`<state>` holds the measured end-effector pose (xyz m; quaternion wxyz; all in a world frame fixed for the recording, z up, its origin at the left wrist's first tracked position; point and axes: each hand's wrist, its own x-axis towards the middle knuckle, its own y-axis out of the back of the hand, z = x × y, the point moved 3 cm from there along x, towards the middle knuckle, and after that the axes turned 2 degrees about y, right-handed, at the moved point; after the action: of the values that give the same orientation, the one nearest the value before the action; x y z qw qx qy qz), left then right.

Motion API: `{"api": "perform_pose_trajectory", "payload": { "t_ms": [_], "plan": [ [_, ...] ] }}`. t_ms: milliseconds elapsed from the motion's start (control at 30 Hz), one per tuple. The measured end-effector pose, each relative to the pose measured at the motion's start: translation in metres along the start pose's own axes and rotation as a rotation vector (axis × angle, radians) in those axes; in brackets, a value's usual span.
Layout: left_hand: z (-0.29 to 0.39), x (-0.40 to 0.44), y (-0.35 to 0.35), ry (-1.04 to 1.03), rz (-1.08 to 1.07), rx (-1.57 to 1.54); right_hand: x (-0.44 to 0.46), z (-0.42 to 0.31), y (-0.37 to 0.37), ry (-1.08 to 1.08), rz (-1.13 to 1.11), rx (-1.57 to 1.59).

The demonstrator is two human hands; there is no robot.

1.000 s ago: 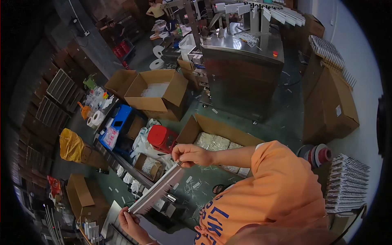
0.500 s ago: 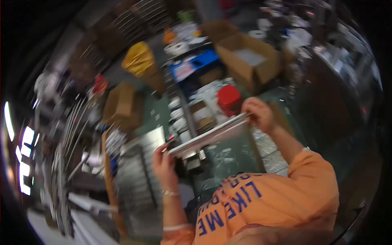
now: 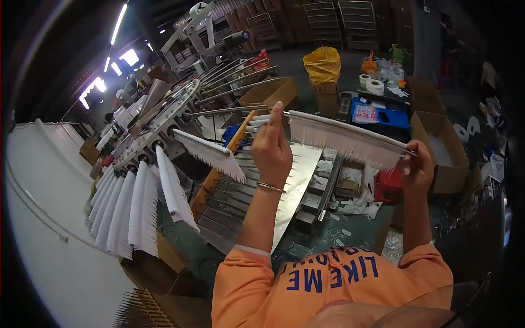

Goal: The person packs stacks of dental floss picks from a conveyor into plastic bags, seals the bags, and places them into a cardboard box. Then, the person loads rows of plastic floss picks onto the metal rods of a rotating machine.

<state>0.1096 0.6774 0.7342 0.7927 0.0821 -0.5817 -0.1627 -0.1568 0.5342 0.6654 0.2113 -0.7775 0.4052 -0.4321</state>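
Note:
Stretched between my two hands is a metal rod carrying a white fringed strip, its teeth hanging downward. My left hand pinches the rod's left end with its fingers pointing upward, beside the tip of a bare spindle on a wheel-like machine. The right end of the rod is gripped by my right hand. Several similar white fringed strips sit on the lower spindles of the machine. One more strip sticks out just left of my left forearm.
Below my arms lies a metal tray with rows of thin rods and a wooden edge. Cardboard boxes, a red container and a blue case stand to the right. A yellow bag is behind.
My view has swung left, bringing the wheel machine into sight. My hands have carried the fringed rod from over the worktable towards the machine's spindles.

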Motion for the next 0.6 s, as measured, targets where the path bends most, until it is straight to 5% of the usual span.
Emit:
{"api": "perform_pose_trajectory", "payload": {
  "t_ms": [67, 300, 400, 600],
  "plan": [
    [-0.001, 0.019, 0.008, -0.089, 0.183, 0.027, 0.013, 0.002, -0.016, 0.009, -0.066, 0.028],
    [-0.015, 0.025, 0.033, 0.075, 0.196, 0.185, 0.04, 0.016, -0.073, -0.021, -0.279, -0.038],
    [-0.011, -0.005, 0.032, -0.073, 0.245, 0.062, 0.045, 0.045, -0.121, -0.078, -0.299, -0.091],
    [0.011, -0.07, 0.052, -0.16, -0.023, 0.027, 0.06, 0.12, -0.183, -0.103, -0.444, -0.192]
  ]
}}
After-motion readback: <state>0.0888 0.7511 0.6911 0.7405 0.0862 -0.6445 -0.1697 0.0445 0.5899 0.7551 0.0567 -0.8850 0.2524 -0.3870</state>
